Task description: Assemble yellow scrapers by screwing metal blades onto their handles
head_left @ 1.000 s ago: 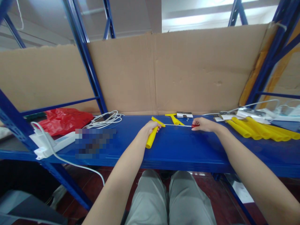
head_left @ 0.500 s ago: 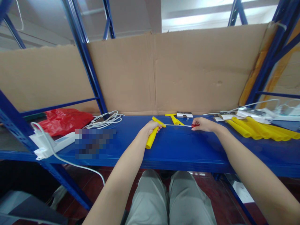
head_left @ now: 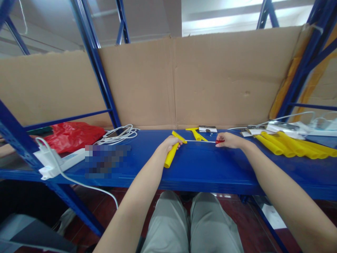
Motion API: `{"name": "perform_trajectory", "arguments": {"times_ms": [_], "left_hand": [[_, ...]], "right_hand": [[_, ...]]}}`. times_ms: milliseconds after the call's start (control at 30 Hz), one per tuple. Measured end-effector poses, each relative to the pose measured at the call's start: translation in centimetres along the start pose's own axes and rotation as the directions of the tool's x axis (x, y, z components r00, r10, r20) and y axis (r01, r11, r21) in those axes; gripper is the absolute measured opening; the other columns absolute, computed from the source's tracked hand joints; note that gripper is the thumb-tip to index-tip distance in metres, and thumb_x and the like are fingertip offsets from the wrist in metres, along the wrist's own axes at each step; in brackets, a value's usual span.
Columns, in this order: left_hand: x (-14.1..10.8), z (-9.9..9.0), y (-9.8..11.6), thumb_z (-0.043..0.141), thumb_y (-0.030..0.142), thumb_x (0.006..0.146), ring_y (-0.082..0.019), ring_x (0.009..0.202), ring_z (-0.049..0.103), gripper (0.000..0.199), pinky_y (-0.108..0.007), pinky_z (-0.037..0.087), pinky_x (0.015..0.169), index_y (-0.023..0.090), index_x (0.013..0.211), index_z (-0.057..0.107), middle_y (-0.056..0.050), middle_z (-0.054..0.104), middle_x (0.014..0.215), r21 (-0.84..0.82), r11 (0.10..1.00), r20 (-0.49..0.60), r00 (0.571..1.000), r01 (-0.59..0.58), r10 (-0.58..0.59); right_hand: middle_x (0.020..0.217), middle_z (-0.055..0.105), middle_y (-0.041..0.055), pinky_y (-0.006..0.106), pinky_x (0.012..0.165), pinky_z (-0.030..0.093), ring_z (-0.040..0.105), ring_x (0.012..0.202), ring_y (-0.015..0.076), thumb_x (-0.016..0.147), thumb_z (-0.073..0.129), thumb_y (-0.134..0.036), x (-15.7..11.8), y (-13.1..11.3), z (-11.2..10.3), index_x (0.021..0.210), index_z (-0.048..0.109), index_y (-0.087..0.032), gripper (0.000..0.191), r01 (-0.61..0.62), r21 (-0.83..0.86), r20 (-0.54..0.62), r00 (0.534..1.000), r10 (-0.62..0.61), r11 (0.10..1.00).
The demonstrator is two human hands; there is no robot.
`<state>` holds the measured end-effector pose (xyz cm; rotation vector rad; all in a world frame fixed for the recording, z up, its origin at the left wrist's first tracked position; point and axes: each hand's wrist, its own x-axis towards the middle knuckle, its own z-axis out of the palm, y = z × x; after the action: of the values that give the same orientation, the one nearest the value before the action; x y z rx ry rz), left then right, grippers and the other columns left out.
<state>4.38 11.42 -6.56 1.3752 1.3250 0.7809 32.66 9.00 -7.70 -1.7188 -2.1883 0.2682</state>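
My left hand (head_left: 173, 142) is closed around a yellow T-shaped tool (head_left: 171, 156), its tube handle pointing down toward the shelf's front edge. A screwdriver (head_left: 219, 142) with a red handle is gripped in the closed fingers of my right hand (head_left: 225, 140). Its long metal shaft runs left, and the tip meets the head of the yellow tool beside my left fingers. Behind the shaft, another yellow T-shaped piece (head_left: 195, 134) lies on the blue shelf (head_left: 205, 165), near a small black and white packet (head_left: 207, 129).
Several yellow tubes (head_left: 292, 146) lie at the right by white packages (head_left: 284, 129). At the left are a red plastic bag (head_left: 75, 136), coiled white cable (head_left: 122, 134) and a power strip (head_left: 73, 158). Another person's arm (head_left: 7, 150) shows at the far left. Cardboard (head_left: 210, 80) stands behind.
Another person's arm has come into view at the far left edge. My hands, the yellow tool and the screwdriver are almost where they were.
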Motion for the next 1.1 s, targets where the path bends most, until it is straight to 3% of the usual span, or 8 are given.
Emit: {"name": "perform_trajectory", "arguments": {"times_ms": [133, 400, 733, 967, 1100], "left_hand": [[-0.1, 0.1, 0.1, 0.048, -0.002, 0.076, -0.006, 0.041, 0.042, 0.024, -0.018, 0.035, 0.044, 0.012, 0.058, 0.053, 0.001, 0.049, 0.047, 0.017, 1.0, -0.007, 1.0, -0.004, 0.004], [-0.5, 0.5, 0.5, 0.05, -0.004, 0.074, -0.005, 0.039, 0.04, 0.025, -0.018, 0.032, 0.042, 0.012, 0.056, 0.051, 0.004, 0.048, 0.045, 0.147, 0.983, -0.073, 0.99, -0.109, 0.121], [1.2, -0.1, -0.2, 0.056, 0.0, 0.075, -0.007, 0.041, 0.045, 0.018, -0.019, 0.037, 0.048, 0.01, 0.061, 0.057, 0.003, 0.049, 0.044, 0.331, 0.937, -0.174, 0.968, -0.114, 0.18], [2.1, -0.3, -0.5, 0.054, 0.002, 0.075, -0.009, 0.043, 0.049, 0.014, -0.02, 0.038, 0.048, 0.008, 0.064, 0.06, -0.002, 0.056, 0.051, 0.47, 0.878, -0.192, 0.96, -0.09, 0.201], [2.2, -0.4, -0.5, 0.054, 0.002, 0.075, -0.01, 0.045, 0.052, 0.013, -0.02, 0.04, 0.049, 0.007, 0.067, 0.062, -0.005, 0.059, 0.054, 0.508, 0.858, -0.192, 0.96, -0.082, 0.206]], "right_hand": [[0.078, 0.067, 0.0067, 0.029, 0.067, 0.047, 0.061, 0.077, 0.021, 0.067, 0.065, -0.034, 0.0, -0.1, -0.1, 0.074, 0.056, -0.019, 0.018, -0.006, 0.011, 0.006, 1.0, 0.006, 1.0], [0.078, 0.068, 0.0054, 0.029, 0.065, 0.046, 0.062, 0.076, 0.0207, 0.068, 0.063, -0.033, 0.0, -0.7, -0.2, 0.075, 0.058, -0.02, 0.015, 0.001, -0.029, -0.062, 0.998, -0.003, 1.0], [0.086, 0.07, 0.0071, 0.029, 0.068, 0.042, 0.063, 0.079, 0.0224, 0.083, 0.049, -0.034, -0.6, -3.2, -0.2, 0.086, 0.063, -0.022, 0.019, 0.115, -0.26, -0.083, 0.987, -0.141, 0.959], [0.087, 0.068, 0.0091, 0.027, 0.061, 0.038, 0.062, 0.076, 0.0216, 0.079, 0.057, -0.03, -0.7, -3.9, 0.3, 0.091, 0.057, -0.02, 0.016, 0.064, -0.367, -0.113, 0.987, -0.113, 0.928], [0.084, 0.068, 0.0089, 0.028, 0.061, 0.037, 0.062, 0.075, 0.022, 0.082, 0.052, -0.026, -0.6, -4.1, 0.3, 0.088, 0.06, -0.021, 0.011, 0.081, -0.438, -0.125, 0.981, -0.149, 0.895]]}}
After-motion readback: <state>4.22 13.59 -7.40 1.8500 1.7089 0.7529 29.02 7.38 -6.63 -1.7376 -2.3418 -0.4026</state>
